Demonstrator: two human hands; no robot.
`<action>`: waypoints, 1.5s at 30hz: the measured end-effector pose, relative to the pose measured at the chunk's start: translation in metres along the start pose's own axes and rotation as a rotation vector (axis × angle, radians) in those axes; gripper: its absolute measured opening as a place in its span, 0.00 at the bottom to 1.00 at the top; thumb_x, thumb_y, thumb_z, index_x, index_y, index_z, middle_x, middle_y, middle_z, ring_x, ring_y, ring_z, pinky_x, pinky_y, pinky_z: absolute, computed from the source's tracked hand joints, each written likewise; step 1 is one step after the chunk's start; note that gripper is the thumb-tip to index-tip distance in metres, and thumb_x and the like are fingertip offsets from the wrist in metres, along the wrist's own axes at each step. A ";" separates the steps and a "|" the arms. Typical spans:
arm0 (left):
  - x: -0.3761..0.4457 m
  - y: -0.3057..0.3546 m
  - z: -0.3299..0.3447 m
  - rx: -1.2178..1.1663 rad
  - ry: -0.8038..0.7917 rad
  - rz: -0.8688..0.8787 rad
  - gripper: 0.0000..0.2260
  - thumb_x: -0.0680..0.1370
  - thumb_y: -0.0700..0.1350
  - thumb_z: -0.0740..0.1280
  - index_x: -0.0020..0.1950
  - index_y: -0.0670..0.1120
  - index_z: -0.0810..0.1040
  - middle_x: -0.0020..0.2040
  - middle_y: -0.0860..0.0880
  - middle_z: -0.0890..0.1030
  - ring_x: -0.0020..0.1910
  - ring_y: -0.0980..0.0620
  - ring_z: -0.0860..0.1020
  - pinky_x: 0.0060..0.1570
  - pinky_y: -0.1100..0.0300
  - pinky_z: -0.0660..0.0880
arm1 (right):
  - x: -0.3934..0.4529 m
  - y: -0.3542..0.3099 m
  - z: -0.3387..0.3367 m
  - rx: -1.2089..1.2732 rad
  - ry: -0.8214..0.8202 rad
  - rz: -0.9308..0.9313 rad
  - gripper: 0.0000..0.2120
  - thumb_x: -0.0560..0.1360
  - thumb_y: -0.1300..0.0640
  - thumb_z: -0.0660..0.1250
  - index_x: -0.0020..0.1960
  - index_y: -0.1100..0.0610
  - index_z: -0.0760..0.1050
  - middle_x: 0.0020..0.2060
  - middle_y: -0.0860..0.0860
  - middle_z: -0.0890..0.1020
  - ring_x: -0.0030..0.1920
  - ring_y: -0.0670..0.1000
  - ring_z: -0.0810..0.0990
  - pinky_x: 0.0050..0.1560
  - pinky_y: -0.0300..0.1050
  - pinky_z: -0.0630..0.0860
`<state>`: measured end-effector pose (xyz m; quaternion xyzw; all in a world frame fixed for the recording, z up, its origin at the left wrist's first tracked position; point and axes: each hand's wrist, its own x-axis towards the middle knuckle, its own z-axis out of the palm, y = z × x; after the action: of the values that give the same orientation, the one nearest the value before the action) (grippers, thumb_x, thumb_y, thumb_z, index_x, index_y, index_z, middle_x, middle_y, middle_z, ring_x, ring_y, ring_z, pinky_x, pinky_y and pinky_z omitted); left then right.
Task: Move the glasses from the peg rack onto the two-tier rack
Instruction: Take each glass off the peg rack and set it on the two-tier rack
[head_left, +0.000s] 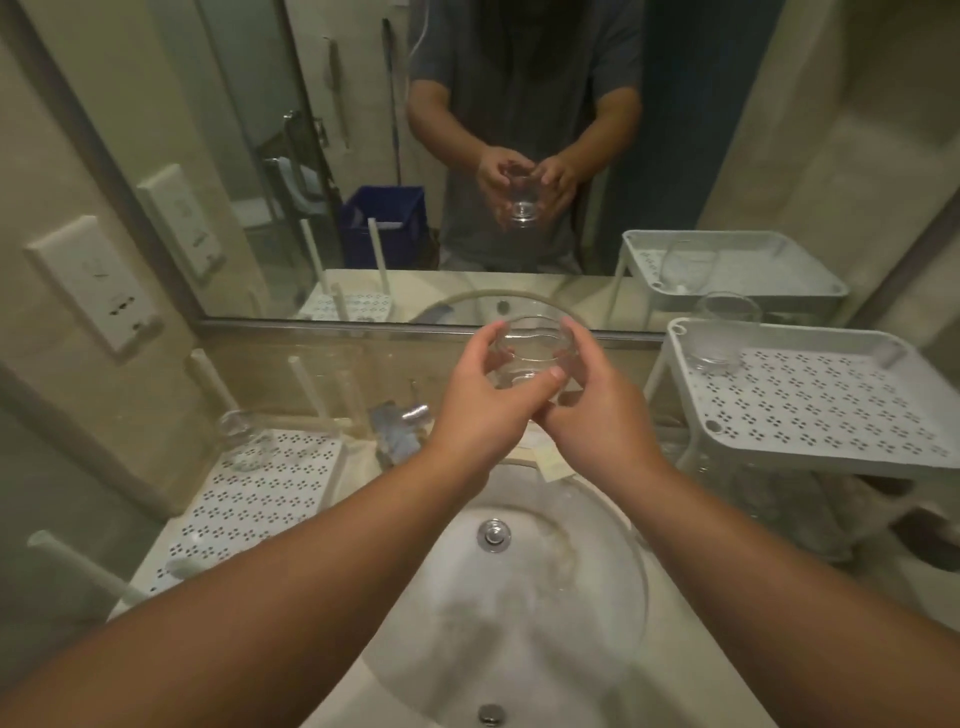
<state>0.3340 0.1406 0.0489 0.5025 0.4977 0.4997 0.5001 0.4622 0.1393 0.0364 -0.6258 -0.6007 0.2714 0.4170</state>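
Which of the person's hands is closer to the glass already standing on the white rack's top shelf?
Right. The right hand grips the held glass nearer the standing glass; the left hand grips its far side.

Both hands hold a clear glass above the sink, in front of the mirror

The left hand and right hand curl round the held glass from either side, its mouth upward, over the white sink. On the left stands the peg rack with a glass on it; on the right the two-tier rack carries an upright glass at the back left corner of its top tier. The mirror reflects the person and the glass
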 end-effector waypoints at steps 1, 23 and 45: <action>0.001 0.002 0.012 0.002 -0.011 0.001 0.34 0.67 0.54 0.78 0.71 0.60 0.70 0.63 0.54 0.76 0.62 0.50 0.79 0.58 0.48 0.80 | 0.001 0.004 -0.011 -0.006 0.012 0.006 0.42 0.65 0.47 0.75 0.72 0.32 0.57 0.52 0.40 0.81 0.42 0.36 0.81 0.39 0.33 0.77; 0.016 0.017 0.241 0.156 -0.214 -0.091 0.43 0.66 0.51 0.78 0.78 0.57 0.63 0.71 0.46 0.71 0.65 0.47 0.76 0.63 0.47 0.76 | 0.029 0.127 -0.195 -0.085 0.240 0.133 0.36 0.68 0.56 0.76 0.69 0.42 0.63 0.49 0.40 0.76 0.47 0.41 0.77 0.41 0.39 0.73; 0.040 -0.017 0.297 -0.062 -0.147 -0.392 0.36 0.71 0.35 0.70 0.78 0.47 0.65 0.65 0.48 0.76 0.57 0.48 0.79 0.62 0.48 0.78 | 0.090 0.185 -0.215 -0.170 0.150 0.276 0.38 0.70 0.57 0.73 0.74 0.46 0.58 0.58 0.46 0.74 0.51 0.50 0.75 0.44 0.44 0.72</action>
<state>0.6309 0.1786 0.0316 0.4156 0.5326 0.3700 0.6377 0.7517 0.1982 0.0029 -0.7537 -0.4971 0.2269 0.3652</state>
